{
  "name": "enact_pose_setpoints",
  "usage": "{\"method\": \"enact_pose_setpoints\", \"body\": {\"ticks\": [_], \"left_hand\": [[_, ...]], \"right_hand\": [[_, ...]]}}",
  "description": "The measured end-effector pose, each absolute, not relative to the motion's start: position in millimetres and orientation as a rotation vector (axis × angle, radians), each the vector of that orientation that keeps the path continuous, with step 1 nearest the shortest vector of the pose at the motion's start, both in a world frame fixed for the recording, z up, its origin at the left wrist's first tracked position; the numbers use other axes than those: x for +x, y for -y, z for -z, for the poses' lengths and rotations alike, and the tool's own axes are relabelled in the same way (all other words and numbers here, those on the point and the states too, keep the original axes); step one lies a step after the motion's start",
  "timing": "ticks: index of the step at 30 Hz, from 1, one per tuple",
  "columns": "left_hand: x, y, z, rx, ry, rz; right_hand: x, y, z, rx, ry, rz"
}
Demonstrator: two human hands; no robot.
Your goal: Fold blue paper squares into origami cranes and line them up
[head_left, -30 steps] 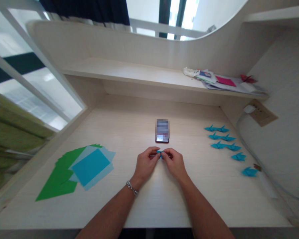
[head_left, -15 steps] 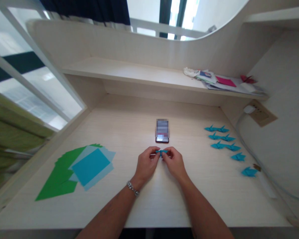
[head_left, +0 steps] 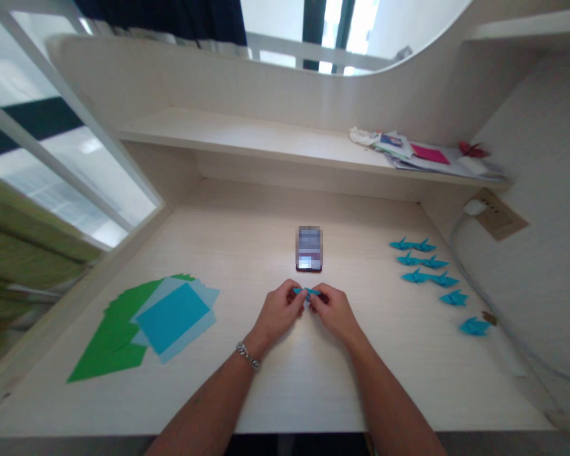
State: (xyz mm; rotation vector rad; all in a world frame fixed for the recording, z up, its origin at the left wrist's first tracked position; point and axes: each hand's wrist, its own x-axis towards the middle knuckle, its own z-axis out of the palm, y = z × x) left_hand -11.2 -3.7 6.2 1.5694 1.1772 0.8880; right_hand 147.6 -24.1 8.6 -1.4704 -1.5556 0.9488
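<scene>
A small piece of folded blue paper (head_left: 306, 291) is pinched between both hands, just above the desk and near its middle. My left hand (head_left: 284, 306), with a chain bracelet on the wrist, grips its left part. On the right part, the thumb and fingers of my right hand (head_left: 330, 308) are closed. The fingers cover much of the paper, so its exact shape is hard to make out. Just beyond the hands lies a phone (head_left: 309, 248) with a lit, blurred screen.
Several blue origami cranes (head_left: 430, 278) stand in rows at the right. On the left lie blue paper sheets (head_left: 173, 316) over green sheets (head_left: 118, 335). A shelf (head_left: 247, 140) with papers (head_left: 427, 154) runs along the back. A cable (head_left: 484, 297) trails down the right wall.
My left hand has shifted slightly and the wrist has moved a little to the left. The folded paper looks slightly turned between the fingers, still held by both hands.
</scene>
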Motion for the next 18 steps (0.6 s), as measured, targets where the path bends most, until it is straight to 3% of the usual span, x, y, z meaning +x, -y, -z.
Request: {"method": "enact_pose_setpoints", "body": {"ticks": [10,18], "left_hand": [[-13.3,5.0,-12.7,1.683,-1.092,-0.819],[-12.1,5.5,-5.2,1.606,-1.031,-0.81]], "right_hand": [[150.1,20.2,4.9,-1.279,1.249,-1.435],[150.2,20.0,5.2,-1.252,1.21,-1.503]]}}
